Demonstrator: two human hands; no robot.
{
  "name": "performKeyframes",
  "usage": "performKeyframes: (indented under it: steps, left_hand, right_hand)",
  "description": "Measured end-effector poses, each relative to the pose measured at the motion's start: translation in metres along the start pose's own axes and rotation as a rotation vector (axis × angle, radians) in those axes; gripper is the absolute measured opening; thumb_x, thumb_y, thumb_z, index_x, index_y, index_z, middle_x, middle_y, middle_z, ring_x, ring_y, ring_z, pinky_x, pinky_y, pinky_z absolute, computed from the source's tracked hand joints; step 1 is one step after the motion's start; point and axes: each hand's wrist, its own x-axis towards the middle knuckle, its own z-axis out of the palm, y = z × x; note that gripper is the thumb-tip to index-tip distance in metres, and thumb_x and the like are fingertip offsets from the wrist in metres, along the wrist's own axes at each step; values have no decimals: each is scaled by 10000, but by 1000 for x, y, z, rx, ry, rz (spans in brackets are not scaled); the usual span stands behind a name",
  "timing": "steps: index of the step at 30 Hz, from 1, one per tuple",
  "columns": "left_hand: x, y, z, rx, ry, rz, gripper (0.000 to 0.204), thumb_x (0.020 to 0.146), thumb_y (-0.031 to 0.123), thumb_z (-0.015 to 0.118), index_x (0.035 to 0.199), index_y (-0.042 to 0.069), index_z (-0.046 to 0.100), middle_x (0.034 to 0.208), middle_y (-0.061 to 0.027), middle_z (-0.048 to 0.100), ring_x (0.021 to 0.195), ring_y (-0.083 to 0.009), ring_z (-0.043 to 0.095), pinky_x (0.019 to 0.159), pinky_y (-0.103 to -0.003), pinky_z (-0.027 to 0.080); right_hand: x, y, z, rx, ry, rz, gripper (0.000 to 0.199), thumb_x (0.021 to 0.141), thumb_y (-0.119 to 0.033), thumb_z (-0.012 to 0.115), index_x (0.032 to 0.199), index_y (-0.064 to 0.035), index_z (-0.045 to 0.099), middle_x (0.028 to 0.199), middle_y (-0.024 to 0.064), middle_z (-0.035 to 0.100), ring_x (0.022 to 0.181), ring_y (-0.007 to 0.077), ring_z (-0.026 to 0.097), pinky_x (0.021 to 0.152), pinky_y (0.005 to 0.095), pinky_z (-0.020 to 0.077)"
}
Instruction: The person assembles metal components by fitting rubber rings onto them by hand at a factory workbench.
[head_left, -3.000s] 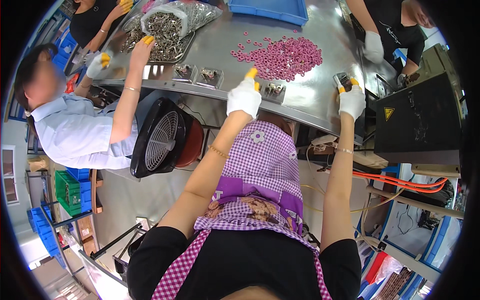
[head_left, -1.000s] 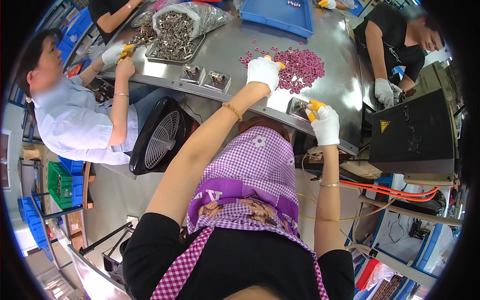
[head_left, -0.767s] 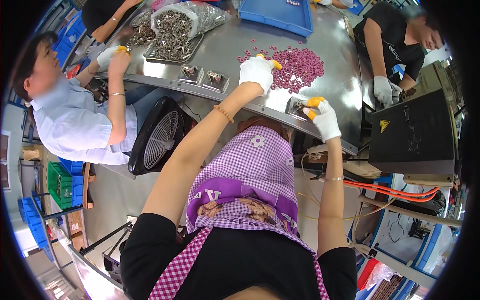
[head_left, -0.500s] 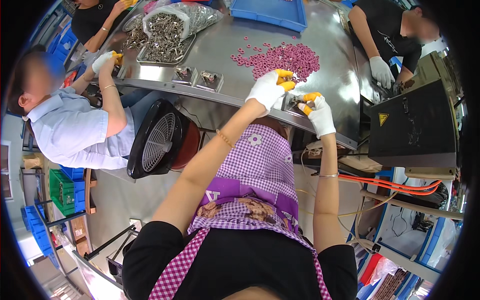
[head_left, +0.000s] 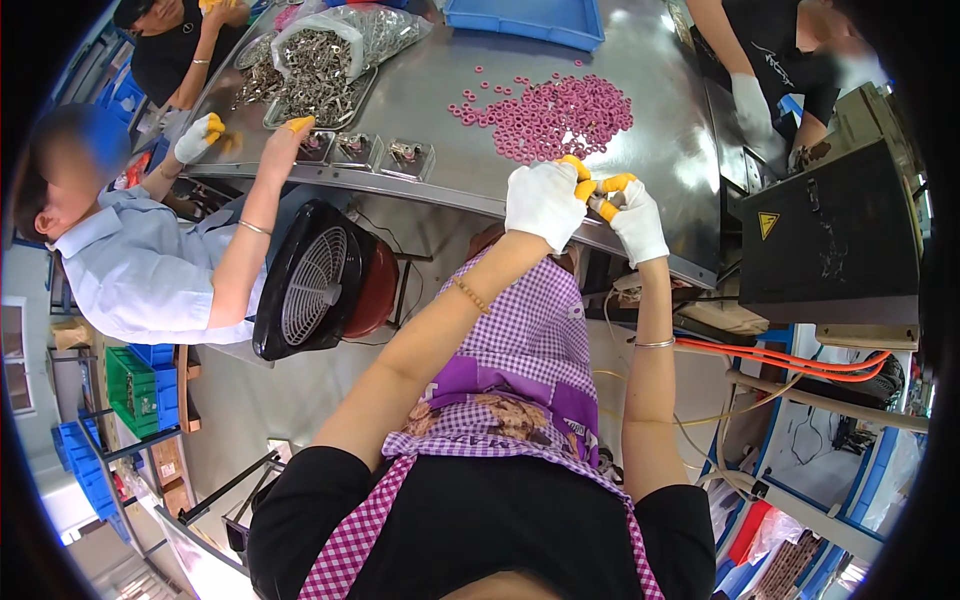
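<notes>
My left hand [head_left: 545, 208], in a white glove with yellow fingertips, is at the front edge of the metal table. Its fingers are pinched together; what they hold is hidden. Almost touching it is my right hand [head_left: 637, 222], gloved the same way, its thumb and fingers closed on a small greyish metal part [head_left: 617, 199], mostly covered by the fingertips. Just beyond both hands lies a spread pile of small pink rings [head_left: 565, 115]. The metal block seen earlier beneath the right hand is now largely hidden.
Metal blocks with small fittings [head_left: 405, 160] line the table's front edge at left. Behind them, a tray [head_left: 345, 115] and bag hold loose metal parts. A blue tray [head_left: 525, 22] sits at the back. Co-workers sit left and right; a black box [head_left: 835, 235] stands at right.
My left hand has moved from the edge of the ring pile toward my right hand, and their fingertips now meet. The left co-worker's near hand has come into view by the metal parts.
</notes>
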Motion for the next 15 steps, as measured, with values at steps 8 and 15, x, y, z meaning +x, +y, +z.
performKeyframes:
  steps: [8, 15]
  left_hand:
    - [0, 12, -4, 132, 14, 9, 238, 816, 272, 593, 860, 66, 703, 810, -110, 707, 682, -281, 641, 655, -365, 468]
    - [2, -1, 2, 194, 4, 127, 233, 807, 267, 583, 857, 73, 703, 830, -111, 702, 734, -275, 632, 670, -364, 449]
  right_hand:
    - [1, -14, -1, -10, -11, 1, 258, 772, 35, 716, 1010, -34, 645, 880, 10, 635, 645, 70, 484, 615, 181, 419]
    - [-3, 15, 1, -28, 29, -195, 302, 761, 13, 738, 1047, -23, 646, 931, 24, 657, 743, 116, 568, 691, 218, 462]
